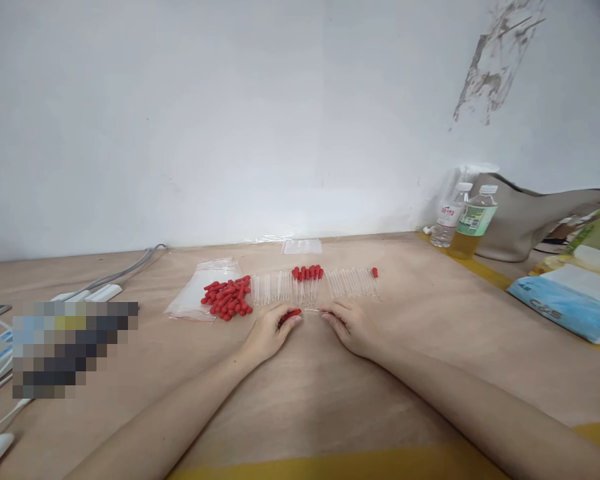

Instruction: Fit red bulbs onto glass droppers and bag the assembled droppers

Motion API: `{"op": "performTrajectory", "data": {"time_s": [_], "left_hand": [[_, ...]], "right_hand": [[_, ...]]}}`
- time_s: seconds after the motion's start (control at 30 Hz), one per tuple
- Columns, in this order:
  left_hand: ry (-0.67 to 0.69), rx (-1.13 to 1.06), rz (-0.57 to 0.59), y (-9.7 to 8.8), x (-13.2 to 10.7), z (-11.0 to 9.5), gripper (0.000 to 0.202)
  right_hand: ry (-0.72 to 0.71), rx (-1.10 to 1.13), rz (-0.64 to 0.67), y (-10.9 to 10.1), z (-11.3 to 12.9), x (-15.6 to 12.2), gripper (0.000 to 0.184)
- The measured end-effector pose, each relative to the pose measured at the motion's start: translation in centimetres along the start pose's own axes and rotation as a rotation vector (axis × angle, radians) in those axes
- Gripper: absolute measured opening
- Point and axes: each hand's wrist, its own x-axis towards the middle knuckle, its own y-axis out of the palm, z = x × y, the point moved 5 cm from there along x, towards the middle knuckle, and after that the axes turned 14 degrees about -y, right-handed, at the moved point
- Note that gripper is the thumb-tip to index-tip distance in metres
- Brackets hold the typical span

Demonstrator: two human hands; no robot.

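My left hand (274, 327) is closed on a red rubber dropper bulb (290, 315) between thumb and fingers. Opposite it, my right hand (349, 325) pinches a thin clear glass dropper tube (312, 311), whose end points at the bulb with a small gap between. Beyond my hands lie rows of bare glass tubes (271, 288) and more tubes (353, 283) to the right. Several droppers with red bulbs (307, 273) lie between these rows, and one capped dropper (375, 273) ends the right row. A heap of loose red bulbs (227, 298) sits left of them.
Clear zip bags (193, 293) lie under and beside the heap; a small clear bag (303, 247) is near the wall. At right stand a water bottle (450, 217), a bottle of yellow drink (473, 227) and a tissue pack (565, 303). Cables (125, 270) and a blurred-out object (70, 350) are left.
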Motion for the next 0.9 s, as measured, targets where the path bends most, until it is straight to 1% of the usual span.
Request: {"op": "performTrajectory", "data": {"time_s": [0.23,0.33,0.47,0.6,0.67,0.8,0.9], "left_hand": [[0.067,-0.047,0.018,0.1,-0.1,-0.6,0.017],[0.102,-0.058,0.014,-0.1,-0.3,-0.8,0.015],[0.128,-0.018,0.028,-0.1,-0.7,-0.8,0.016],[0.131,0.009,0.124,0.3,-1.0,-0.9,0.02],[0.134,0.02,0.152,0.6,-1.2,-0.9,0.022],[0.141,0.048,0.163,0.9,-1.3,-0.7,0.022],[0.148,0.071,0.144,0.9,-1.3,-0.6,0.023]], "right_hand": [[-0.002,-0.015,0.038,0.9,-0.4,-0.1,0.024],[-0.02,-0.025,0.073,1.0,-0.6,-0.1,0.025],[-0.067,-0.047,0.177,0.7,-0.4,0.1,0.026],[-0.095,-0.086,0.306,0.5,-0.4,0.2,0.026],[-0.115,-0.102,0.348,0.5,-0.4,0.1,0.026],[-0.108,-0.165,0.376,0.4,-0.4,0.1,0.025],[-0.087,-0.172,0.359,0.2,0.0,0.1,0.025]]}}
